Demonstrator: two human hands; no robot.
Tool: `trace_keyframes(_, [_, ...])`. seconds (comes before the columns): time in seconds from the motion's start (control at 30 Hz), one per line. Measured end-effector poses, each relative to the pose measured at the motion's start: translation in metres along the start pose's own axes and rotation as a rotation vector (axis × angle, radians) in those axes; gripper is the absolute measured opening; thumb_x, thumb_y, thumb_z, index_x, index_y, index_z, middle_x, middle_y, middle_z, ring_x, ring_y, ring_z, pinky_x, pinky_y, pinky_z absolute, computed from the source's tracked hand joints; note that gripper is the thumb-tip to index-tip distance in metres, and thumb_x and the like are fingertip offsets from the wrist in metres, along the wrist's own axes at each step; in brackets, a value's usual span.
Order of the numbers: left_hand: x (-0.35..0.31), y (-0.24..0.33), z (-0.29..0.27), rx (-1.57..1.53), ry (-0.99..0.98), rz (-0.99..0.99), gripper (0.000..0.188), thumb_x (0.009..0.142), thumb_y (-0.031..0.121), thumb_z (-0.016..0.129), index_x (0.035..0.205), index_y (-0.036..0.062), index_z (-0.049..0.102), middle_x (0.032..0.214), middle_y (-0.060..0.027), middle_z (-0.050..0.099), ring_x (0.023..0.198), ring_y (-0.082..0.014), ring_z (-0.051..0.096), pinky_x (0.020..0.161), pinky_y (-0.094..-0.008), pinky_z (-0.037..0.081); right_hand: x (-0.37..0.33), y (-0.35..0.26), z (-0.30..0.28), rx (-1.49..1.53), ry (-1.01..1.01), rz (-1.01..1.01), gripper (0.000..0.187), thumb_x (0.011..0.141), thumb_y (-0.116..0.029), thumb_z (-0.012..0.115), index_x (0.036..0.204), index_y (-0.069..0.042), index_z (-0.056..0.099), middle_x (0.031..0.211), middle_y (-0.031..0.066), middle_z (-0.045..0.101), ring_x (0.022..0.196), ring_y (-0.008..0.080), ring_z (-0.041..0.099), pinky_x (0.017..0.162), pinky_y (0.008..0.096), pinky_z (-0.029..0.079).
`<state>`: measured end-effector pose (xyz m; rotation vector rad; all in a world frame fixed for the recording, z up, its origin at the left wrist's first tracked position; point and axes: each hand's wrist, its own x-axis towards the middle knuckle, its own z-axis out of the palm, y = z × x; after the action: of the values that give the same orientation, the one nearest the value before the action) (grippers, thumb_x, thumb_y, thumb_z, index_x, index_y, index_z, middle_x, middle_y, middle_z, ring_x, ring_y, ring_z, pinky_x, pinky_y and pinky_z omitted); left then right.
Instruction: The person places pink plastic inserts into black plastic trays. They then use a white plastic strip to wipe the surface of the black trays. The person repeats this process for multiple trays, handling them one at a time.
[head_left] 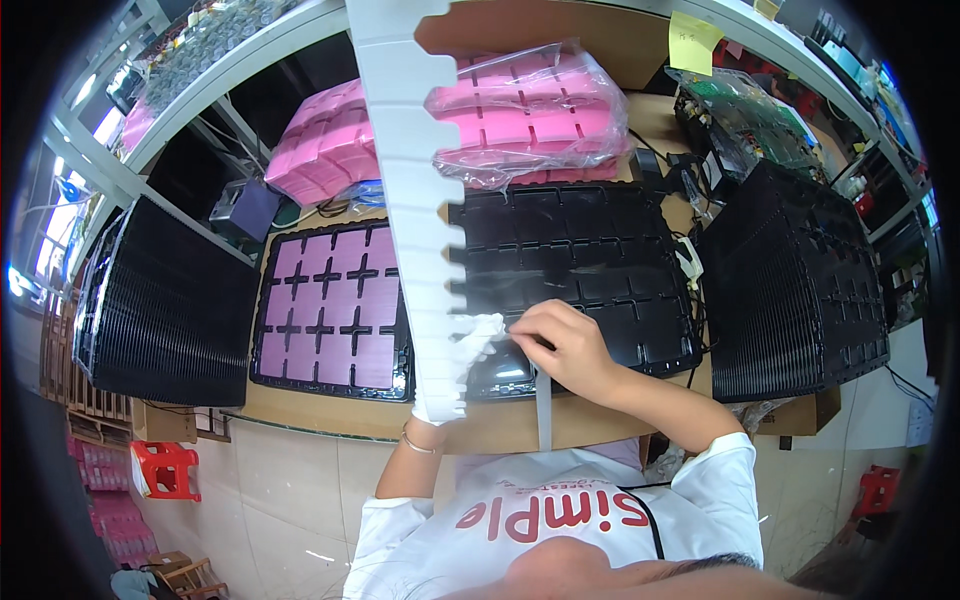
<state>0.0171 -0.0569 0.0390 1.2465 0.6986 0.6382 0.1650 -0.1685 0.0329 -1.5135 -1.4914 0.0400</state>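
While the left hand (455, 375), in a white glove, holds a long white notched strip (410, 190) upright, the strip rises from the grip near the front edge of the worktop (500, 425) up to the top of the picture. It crosses between the two open trays. The gloved fingers are closed around the lower end of the strip. The right hand (565, 345) is bare and lies just beside the glove, on the near left corner of a black compartment tray (590, 260). Its fingers are pinched narrow on something thin at the tray surface, maybe a clear film, but I cannot tell exactly what it is. A grey band (544, 410) hangs down from under this hand over the worktop edge.

Left of the strip lies a second black tray (335, 305), and its compartments are filled with pink foam pads (375, 360). Behind the trays there are a stack of pink foam pieces (325, 140) and a clear plastic bag with more pink pieces (530, 115). A tall stack of black trays (165, 305) stands at the far left, and another stack of black trays (800, 285) stands at the far right. A green circuit board in a clear bag (745, 120) lies at the back right, and a yellow sticky note (692, 42) is fixed above it. A red plastic stool (165, 468) stands on the floor at the lower left.
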Motion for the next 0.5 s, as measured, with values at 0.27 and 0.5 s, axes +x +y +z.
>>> trace_keyframes(0.27, [0.033,-0.042,-0.05,-0.454,-0.015,-0.04,0.021,0.097,0.01,0.048,0.112,-0.0005,0.059,0.101,-0.0101,0.066,0.086,-0.0157,0.065,0.077,-0.0288,0.054,0.056,0.032,0.005,0.073,-0.083,-0.121,0.015,0.075,-0.008,0.075,0.086,-0.005,0.065,0.084,0.009,0.059,0.083,0.0272,0.057,0.076,0.036,0.046])
trace_keyframes(0.5, [0.044,-0.059,-0.05,-0.158,0.15,0.009,0.02,0.098,0.016,0.054,0.113,0.0035,0.06,0.092,-0.0039,0.064,0.074,-0.0107,0.058,0.069,-0.0263,0.049,0.153,0.18,0.055,0.079,-0.214,0.456,0.015,0.076,-0.018,0.074,0.085,-0.006,0.073,0.079,0.0095,0.071,0.075,0.0183,0.068,0.073,0.031,0.052])
